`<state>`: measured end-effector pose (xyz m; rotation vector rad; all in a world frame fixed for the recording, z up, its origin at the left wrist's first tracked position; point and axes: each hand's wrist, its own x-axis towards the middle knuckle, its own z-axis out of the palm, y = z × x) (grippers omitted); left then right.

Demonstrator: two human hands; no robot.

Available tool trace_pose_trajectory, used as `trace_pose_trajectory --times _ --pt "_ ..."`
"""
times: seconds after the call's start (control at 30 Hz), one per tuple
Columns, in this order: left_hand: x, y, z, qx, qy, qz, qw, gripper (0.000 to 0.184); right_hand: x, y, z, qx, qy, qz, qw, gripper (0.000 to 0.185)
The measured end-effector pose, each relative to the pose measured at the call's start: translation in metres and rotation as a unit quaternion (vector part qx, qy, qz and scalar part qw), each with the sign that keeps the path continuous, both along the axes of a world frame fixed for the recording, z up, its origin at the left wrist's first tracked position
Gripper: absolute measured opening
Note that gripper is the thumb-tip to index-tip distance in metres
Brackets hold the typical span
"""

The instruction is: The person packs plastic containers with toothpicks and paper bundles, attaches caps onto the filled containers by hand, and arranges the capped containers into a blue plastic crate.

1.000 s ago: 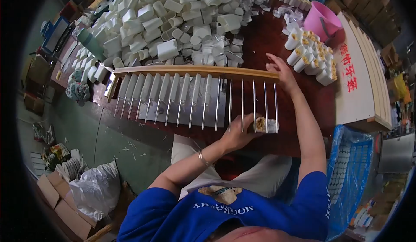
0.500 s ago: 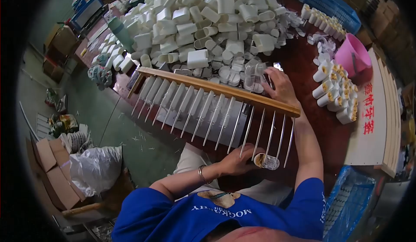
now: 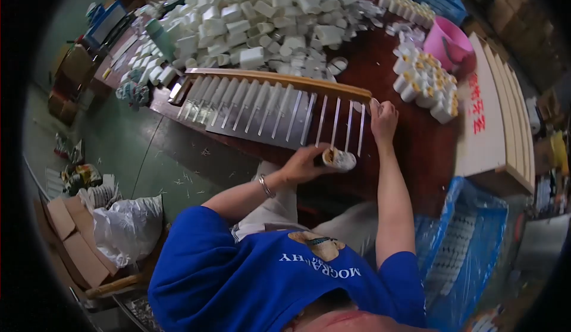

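Observation:
My left hand (image 3: 304, 164) is wrapped round a white oval container (image 3: 340, 159), whose open end shows brown and pale contents. Just beyond the right end of a wooden rack (image 3: 279, 81), my right hand (image 3: 385, 120) has its fingers drawn together on a small clear piece (image 3: 373, 106), partly hidden by them. Long metal rods stick out from the rack towards me. White pieces sit on its left and middle rods, while several rods at the right are bare. Under the rods lies a grey plate (image 3: 253, 131).
Behind the rack rises a big heap of white containers (image 3: 238, 26), with clear lids (image 3: 306, 64) at its front. Filled containers (image 3: 425, 85), a pink bucket (image 3: 447, 42) and a wooden box (image 3: 485, 118) stand at the right. A blue-lined crate (image 3: 461, 243) is lower right.
My right hand has come back from the clear lids to beside the rack's right end, fingers now closed. My left hand still holds the container. The whole view has shifted with my head.

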<state>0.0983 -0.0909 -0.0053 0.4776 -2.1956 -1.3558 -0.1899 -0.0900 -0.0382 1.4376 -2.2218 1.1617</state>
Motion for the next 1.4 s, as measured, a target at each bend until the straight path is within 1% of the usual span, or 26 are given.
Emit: trace_pose_trajectory --times 0.03,0.1,0.17,0.23,0.27,0.3,0.37,0.4,0.43,0.5,0.63,0.7,0.77,0.83,0.9,0.93,1.0,1.03,1.07,1.1,1.13,1.17,1.27,1.33,1.37,1.4 --pt "0.000 0.000 0.001 -0.011 -0.004 0.011 1.000 0.048 0.004 0.018 -0.001 -0.030 -0.021 -0.012 0.999 0.038" --pt "0.000 0.003 0.007 0.018 0.003 0.005 1.000 0.052 0.014 0.054 0.008 -0.009 -0.107 -0.073 0.992 0.042" --pt "-0.001 0.005 0.009 -0.001 -0.011 0.015 1.000 0.052 0.024 0.087 0.014 -0.009 -0.129 -0.101 0.986 0.048" --pt "0.000 0.004 0.012 -0.027 -0.026 0.017 0.999 0.051 0.036 0.109 0.032 -0.058 -0.280 -0.147 0.947 0.054" --pt "0.001 0.005 0.012 -0.030 -0.029 0.005 0.999 0.051 0.040 0.119 0.040 -0.063 -0.283 -0.158 0.944 0.054" --pt "0.002 0.007 0.011 -0.049 -0.031 0.016 0.998 0.051 0.045 0.132 0.048 -0.098 -0.433 -0.121 0.888 0.052" --pt "-0.002 0.004 0.011 -0.067 -0.023 0.020 0.997 0.051 0.046 0.149 0.062 -0.176 -0.680 -0.027 0.712 0.052" --pt "-0.001 0.005 0.011 -0.064 -0.016 0.012 0.998 0.051 0.042 0.159 0.056 -0.166 -0.694 0.022 0.700 0.047" --pt "-0.003 0.005 0.010 -0.083 -0.012 0.016 0.996 0.051 0.041 0.166 0.050 -0.181 -0.690 0.013 0.701 0.047" --pt "-0.005 0.009 0.010 -0.072 -0.026 0.025 0.997 0.050 0.041 0.175 0.038 -0.237 -0.740 0.112 0.619 0.043" --pt "-0.027 0.011 0.015 -0.050 -0.021 -0.004 0.999 0.045 0.041 0.181 0.021 -0.283 -0.733 0.098 0.610 0.040" --pt "-0.044 0.015 0.020 -0.044 -0.031 -0.011 0.999 0.043 0.041 0.184 0.021 -0.286 -0.749 0.131 0.583 0.038" --pt "-0.063 0.015 0.016 0.006 -0.016 -0.064 0.998 0.047 0.045 0.187 0.025 -0.278 -0.750 0.126 0.587 0.038" --pt "-0.081 0.018 0.016 -0.013 -0.001 -0.062 0.998 0.049 0.048 0.186 0.039 -0.267 -0.749 0.128 0.592 0.037" --pt "-0.093 0.017 0.017 -0.016 0.004 -0.096 0.995 0.051 0.053 0.183 0.051 -0.201 -0.641 0.050 0.739 0.037" --pt "-0.099 0.017 0.015 -0.032 0.010 -0.104 0.994 0.052 0.053 0.181 0.053 -0.196 -0.646 0.051 0.736 0.037" --pt "-0.105 0.018 0.018 -0.020 0.010 -0.120 0.993 0.051 0.049 0.176 0.057 -0.135 -0.472 0.096 0.866 0.037" --pt "-0.110 0.017 0.022 -0.015 0.017 -0.136 0.991 0.050 0.050 0.174 0.065 -0.117 -0.472 0.116 0.866 0.036" --pt "-0.116 0.015 0.014 -0.001 0.030 -0.146 0.989 0.050 0.049 0.171 0.065 -0.094 -0.421 0.116 0.894 0.036" --pt "-0.116 0.015 0.017 -0.014 -0.002 -0.136 0.991 0.050 0.049 0.168 0.065 -0.074 -0.366 0.120 0.920 0.036" --pt "-0.120 0.014 0.006 -0.061 0.088 -0.129 0.986 0.050 0.050 0.165 0.067 -0.062 -0.297 0.123 0.945 0.035" --pt "-0.120 0.012 0.001 -0.101 0.088 -0.124 0.983 0.051 0.050 0.164 0.068 -0.042 -0.268 0.122 0.955 0.035" --pt "-0.119 0.009 -0.002 -0.058 0.081 -0.145 0.984 0.053 0.056 0.165 0.077 -0.002 -0.246 0.123 0.962 0.034" --pt "-0.113 0.012 0.007 -0.017 0.076 -0.163 0.984 0.054 0.060 0.167 0.079 0.011 -0.230 0.119 0.966 0.034" --pt "-0.107 0.016 0.010 0.064 0.043 -0.169 0.983 0.056 0.063 0.168 0.081 0.012 -0.229 0.124 0.966 0.034" --pt "-0.105 0.018 0.015 0.064 0.043 -0.167 0.983 0.056 0.068 0.171 0.086 0.002 -0.216 0.124 0.969 0.034"
